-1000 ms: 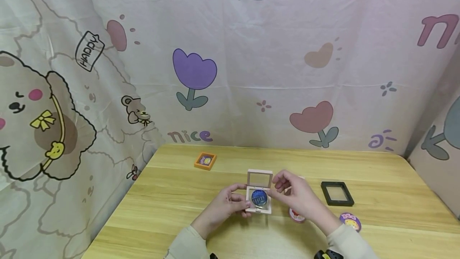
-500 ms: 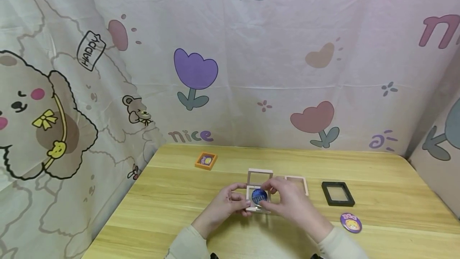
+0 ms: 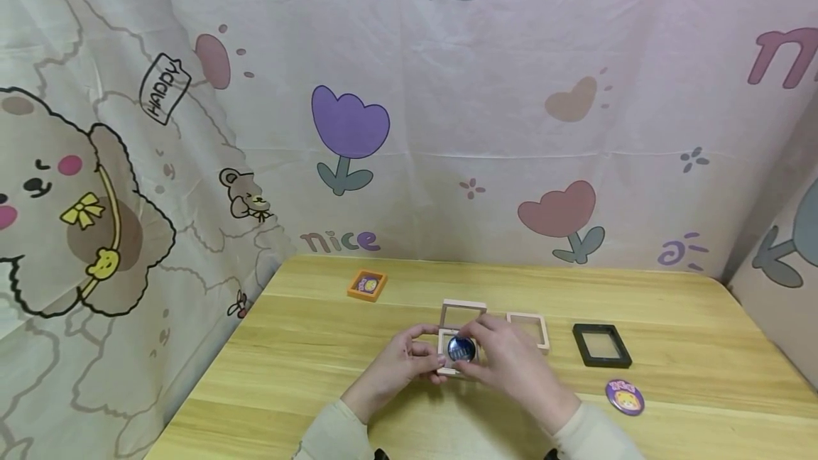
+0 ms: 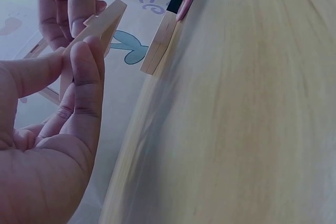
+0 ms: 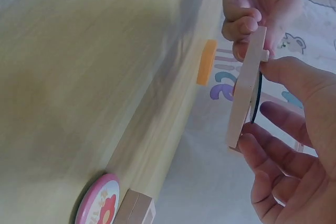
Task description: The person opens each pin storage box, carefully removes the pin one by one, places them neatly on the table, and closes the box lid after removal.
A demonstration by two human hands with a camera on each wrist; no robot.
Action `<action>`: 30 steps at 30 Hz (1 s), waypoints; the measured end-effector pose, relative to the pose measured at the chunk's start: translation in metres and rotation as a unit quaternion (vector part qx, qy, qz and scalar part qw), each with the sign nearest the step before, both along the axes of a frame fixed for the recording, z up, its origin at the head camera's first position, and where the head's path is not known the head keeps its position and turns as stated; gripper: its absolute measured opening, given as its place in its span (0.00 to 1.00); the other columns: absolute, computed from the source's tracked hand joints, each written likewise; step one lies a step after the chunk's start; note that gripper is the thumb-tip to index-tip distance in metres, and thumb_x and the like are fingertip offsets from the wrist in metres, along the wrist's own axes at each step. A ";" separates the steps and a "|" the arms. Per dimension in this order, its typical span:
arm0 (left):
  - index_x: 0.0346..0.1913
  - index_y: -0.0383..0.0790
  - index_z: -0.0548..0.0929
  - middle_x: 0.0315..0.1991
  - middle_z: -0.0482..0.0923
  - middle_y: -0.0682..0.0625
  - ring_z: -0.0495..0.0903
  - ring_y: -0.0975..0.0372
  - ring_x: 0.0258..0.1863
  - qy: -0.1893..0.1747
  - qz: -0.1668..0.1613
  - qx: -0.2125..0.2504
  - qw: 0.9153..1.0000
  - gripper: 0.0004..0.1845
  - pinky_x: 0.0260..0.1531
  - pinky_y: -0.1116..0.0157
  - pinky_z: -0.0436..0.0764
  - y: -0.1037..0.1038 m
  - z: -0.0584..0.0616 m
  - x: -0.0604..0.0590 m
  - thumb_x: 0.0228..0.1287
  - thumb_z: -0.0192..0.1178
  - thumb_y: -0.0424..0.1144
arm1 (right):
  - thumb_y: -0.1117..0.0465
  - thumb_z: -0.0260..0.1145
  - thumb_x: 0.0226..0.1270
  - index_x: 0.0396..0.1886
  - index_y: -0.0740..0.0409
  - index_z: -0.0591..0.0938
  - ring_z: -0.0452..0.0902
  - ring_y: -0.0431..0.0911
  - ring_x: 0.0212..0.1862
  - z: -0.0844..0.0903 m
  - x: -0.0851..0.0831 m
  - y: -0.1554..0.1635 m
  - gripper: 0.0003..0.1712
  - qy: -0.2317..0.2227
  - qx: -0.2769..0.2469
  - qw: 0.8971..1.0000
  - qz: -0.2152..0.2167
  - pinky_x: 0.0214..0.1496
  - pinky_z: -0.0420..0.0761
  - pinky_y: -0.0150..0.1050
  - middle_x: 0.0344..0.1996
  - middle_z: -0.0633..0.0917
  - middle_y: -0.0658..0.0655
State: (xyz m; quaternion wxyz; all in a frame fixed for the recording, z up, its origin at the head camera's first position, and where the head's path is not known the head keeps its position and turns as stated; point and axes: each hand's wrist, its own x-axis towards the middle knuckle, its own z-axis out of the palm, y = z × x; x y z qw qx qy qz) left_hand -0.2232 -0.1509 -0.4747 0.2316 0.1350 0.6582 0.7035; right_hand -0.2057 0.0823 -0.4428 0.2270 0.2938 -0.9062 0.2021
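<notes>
A pale pink hinged frame (image 3: 442,346) is held above the table with its lid (image 3: 463,302) raised. My left hand (image 3: 397,369) grips it by the left side, thumb in front and fingers behind, as the left wrist view also shows. Over the clear film lies a round blue button badge (image 3: 461,349). My right hand (image 3: 514,368) pinches this badge between thumb and fingers at its right edge. From the side, in the right wrist view, the badge's dark rim (image 5: 256,98) stands slightly off the frame, tilted.
Right of the hands lie another pale frame (image 3: 546,333), a black frame (image 3: 579,348) and a purple bear badge (image 3: 625,397). A pink-rimmed badge (image 5: 97,203) shows in the right wrist view. An orange frame (image 3: 367,285) stands at the back left; a printed cloth (image 3: 415,91) hangs behind.
My right hand has moved left from beside the frame onto the blue badge and grips it; the badge has turned slightly. My left hand keeps its hold on the frame.
</notes>
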 end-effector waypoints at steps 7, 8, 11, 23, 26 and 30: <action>0.76 0.31 0.67 0.36 0.88 0.52 0.88 0.65 0.31 0.000 -0.008 0.001 1.000 0.31 0.41 0.67 0.90 0.000 -0.001 -0.001 0.74 0.65 0.28 | 0.49 0.87 0.51 0.43 0.49 0.89 0.79 0.35 0.34 -0.002 -0.001 -0.003 0.21 0.006 0.012 1.000 -0.002 0.33 0.78 0.29 0.38 0.89 0.46; 0.76 0.31 0.67 0.36 0.88 0.52 0.88 0.65 0.31 0.000 -0.008 0.001 1.000 0.31 0.41 0.67 0.90 0.000 -0.001 -0.001 0.74 0.65 0.28 | 0.49 0.87 0.51 0.43 0.49 0.89 0.79 0.35 0.33 -0.002 -0.002 -0.004 0.21 0.006 0.012 1.000 -0.002 0.33 0.78 0.29 0.38 0.89 0.46; 0.76 0.31 0.67 0.36 0.88 0.53 0.88 0.65 0.31 0.000 -0.009 0.001 1.000 0.31 0.40 0.67 0.90 -0.001 -0.002 -0.002 0.74 0.64 0.28 | 0.49 0.87 0.51 0.42 0.49 0.89 0.78 0.35 0.33 -0.002 -0.002 -0.005 0.21 0.009 0.015 1.000 -0.002 0.32 0.77 0.28 0.37 0.88 0.45; 0.77 0.31 0.64 0.39 0.89 0.51 0.88 0.63 0.33 -0.002 0.014 -0.010 1.000 0.35 0.42 0.65 0.90 -0.013 -0.002 -0.007 0.73 0.66 0.30 | 0.52 0.85 0.55 0.43 0.47 0.88 0.85 0.41 0.36 0.000 -0.004 0.003 0.18 -0.032 -0.029 0.999 -0.002 0.37 0.83 0.32 0.37 0.87 0.44; 0.77 0.31 0.64 0.38 0.89 0.51 0.88 0.62 0.33 0.001 0.023 -0.009 1.000 0.35 0.42 0.65 0.90 -0.019 -0.002 -0.010 0.72 0.66 0.29 | 0.54 0.85 0.55 0.42 0.47 0.88 0.85 0.40 0.37 0.000 -0.004 0.006 0.17 -0.039 -0.037 0.999 -0.006 0.39 0.85 0.32 0.37 0.87 0.45; 0.77 0.30 0.63 0.38 0.89 0.51 0.89 0.61 0.34 0.003 0.032 -0.012 0.999 0.35 0.42 0.65 0.90 -0.028 -0.001 -0.011 0.72 0.66 0.28 | 0.57 0.85 0.55 0.42 0.49 0.88 0.84 0.40 0.37 -0.003 -0.004 0.009 0.17 -0.045 -0.046 0.998 -0.002 0.39 0.85 0.31 0.37 0.87 0.46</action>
